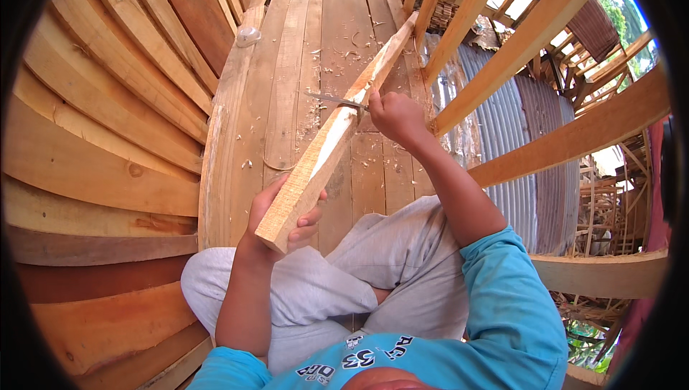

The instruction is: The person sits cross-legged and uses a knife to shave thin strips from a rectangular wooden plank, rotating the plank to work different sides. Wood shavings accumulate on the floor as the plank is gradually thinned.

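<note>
Here the left hand (283, 218) is wrapped shut around the near end of a long wooden batten (337, 135), fingers curled over its top face and thumb beneath, so the piece is propped at a slant from the person's lap up toward the far planks. That grip looks meant to steady the wood and keep its upper face turned toward the blade. The right hand (395, 116) is closed in a fist about the handle of a knife (336, 99), whose thin metal blade juts leftward and lies against the batten's edge about midway along it. A pale, freshly cut strip shows on the wood just below the blade, which suggests the edge is being pared there.

The batten's far end rests on the plank floor (301, 67), a run of broad boards that curves away ahead. Wood shavings (337, 53) lie scattered over those boards near the batten's tip. The person sits cross-legged in pale grey trousers (337, 282) and a blue long-sleeved shirt. To the left rise curved hull planks (108, 103); to the right, slanting timber ribs (531, 38) cross in front of corrugated metal sheeting (495, 110).
</note>
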A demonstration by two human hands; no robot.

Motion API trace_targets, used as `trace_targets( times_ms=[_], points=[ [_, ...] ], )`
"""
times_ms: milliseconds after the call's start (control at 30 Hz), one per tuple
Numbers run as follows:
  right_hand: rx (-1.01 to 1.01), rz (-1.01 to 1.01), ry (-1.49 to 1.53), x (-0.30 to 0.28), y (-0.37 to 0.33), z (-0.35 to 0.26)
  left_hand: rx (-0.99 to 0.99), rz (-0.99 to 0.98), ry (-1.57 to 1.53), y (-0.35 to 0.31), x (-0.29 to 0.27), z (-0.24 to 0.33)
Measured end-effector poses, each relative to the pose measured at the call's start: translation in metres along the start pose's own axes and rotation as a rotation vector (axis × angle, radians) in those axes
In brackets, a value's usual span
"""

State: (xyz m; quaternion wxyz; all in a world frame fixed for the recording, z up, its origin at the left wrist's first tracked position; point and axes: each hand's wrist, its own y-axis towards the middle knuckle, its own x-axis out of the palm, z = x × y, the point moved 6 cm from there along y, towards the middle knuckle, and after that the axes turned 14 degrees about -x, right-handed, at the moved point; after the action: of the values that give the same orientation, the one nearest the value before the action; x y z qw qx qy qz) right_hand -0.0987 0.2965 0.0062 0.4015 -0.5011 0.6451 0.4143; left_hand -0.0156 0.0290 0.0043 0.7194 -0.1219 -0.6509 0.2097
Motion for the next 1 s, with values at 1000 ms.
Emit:
trace_targets(
  times_ms=[1000],
  points=[
    [-0.154,0.279,0.303,-0.026,0.010,0.038,-0.049,-0.076,-0.011,0.004,-0.003,0.002]
  ],
)
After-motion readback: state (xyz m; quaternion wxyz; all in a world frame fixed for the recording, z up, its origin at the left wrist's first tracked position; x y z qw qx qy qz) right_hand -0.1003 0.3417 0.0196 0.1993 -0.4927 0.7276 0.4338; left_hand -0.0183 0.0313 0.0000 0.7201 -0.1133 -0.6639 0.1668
